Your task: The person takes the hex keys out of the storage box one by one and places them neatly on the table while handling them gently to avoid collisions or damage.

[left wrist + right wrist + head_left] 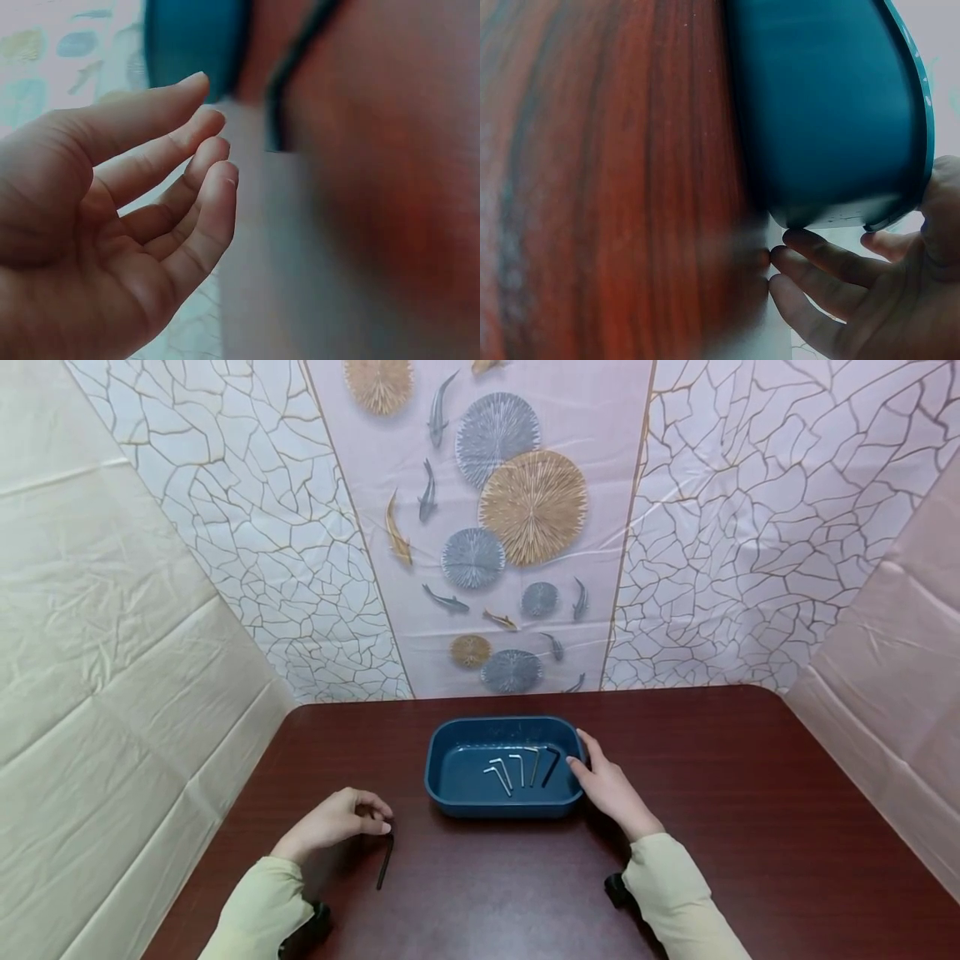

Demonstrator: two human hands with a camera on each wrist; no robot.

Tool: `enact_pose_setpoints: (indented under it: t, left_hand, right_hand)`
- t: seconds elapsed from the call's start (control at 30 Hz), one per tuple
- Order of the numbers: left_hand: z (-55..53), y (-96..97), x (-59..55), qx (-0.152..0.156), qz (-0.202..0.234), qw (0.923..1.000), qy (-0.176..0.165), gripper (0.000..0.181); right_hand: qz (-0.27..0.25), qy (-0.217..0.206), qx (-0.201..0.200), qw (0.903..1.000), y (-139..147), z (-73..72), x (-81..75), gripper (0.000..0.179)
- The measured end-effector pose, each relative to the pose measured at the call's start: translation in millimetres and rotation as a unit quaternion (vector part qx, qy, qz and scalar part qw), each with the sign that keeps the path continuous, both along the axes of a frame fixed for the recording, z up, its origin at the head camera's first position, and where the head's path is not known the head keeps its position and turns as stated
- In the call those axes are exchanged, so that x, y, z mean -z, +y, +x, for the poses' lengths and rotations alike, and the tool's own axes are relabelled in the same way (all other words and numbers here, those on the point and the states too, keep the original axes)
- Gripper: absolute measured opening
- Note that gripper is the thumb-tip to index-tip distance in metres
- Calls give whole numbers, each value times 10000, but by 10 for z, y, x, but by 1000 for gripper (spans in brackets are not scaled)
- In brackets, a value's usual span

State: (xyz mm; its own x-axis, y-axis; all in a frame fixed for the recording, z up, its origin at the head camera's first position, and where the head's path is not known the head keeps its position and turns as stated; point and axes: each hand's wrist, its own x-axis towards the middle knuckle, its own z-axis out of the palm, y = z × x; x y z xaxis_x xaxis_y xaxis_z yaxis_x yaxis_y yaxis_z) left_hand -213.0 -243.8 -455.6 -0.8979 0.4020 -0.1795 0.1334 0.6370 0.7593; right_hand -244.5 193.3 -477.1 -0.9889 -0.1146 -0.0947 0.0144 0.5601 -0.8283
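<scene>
A black hex key (385, 864) lies on the table to the left of a blue plastic tub (495, 810). My left hand (341, 818) hovers at the key's bent end. In the left wrist view a gap shows between my loosely bent fingers (214, 202) and the hex key (279, 105), and they hold nothing. My right hand (611, 785) grips the tub's right end, thumb over the rim and fingers against the outer wall, also seen in the right wrist view. Inside the tub lie several silver hex keys (521, 770) and a black hex key (551, 767) in a row.
Everything stands on a dark red-brown wooden table (712, 793). Behind it hangs a patterned backdrop (510, 527), with pale cloth walls (112, 652) at both sides. Dark wrist devices (618, 891) sit under the sleeves.
</scene>
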Motion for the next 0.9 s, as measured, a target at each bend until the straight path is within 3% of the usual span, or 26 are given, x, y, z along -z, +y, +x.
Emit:
enact_pose_setpoints:
  t: [0.17,0.27,0.43,0.57,0.77,0.9]
  left_hand:
    - [-87,78,-264,-183,243,9995,101,30]
    - [-155,172,-397,-340,677,9971,-85,29]
    - [-276,419,-544,-508,1527,9854,-558,32]
    - [-376,682,-588,-557,1744,9803,-745,34]
    - [-518,1186,-552,-593,1441,9855,-679,29]
    - [-578,1377,-490,-492,1403,9859,-761,28]
  right_hand:
    - [17,-25,-4,10000,6,2,0,67]
    - [-6,-39,-25,10000,6,4,1,67]
    - [-35,-52,-65,10000,4,4,9,68]
    - [-49,-43,-94,9999,8,1,16,68]
    - [-19,-29,-70,10000,21,0,6,68]
    - [-6,-64,-77,9999,-3,5,10,68]
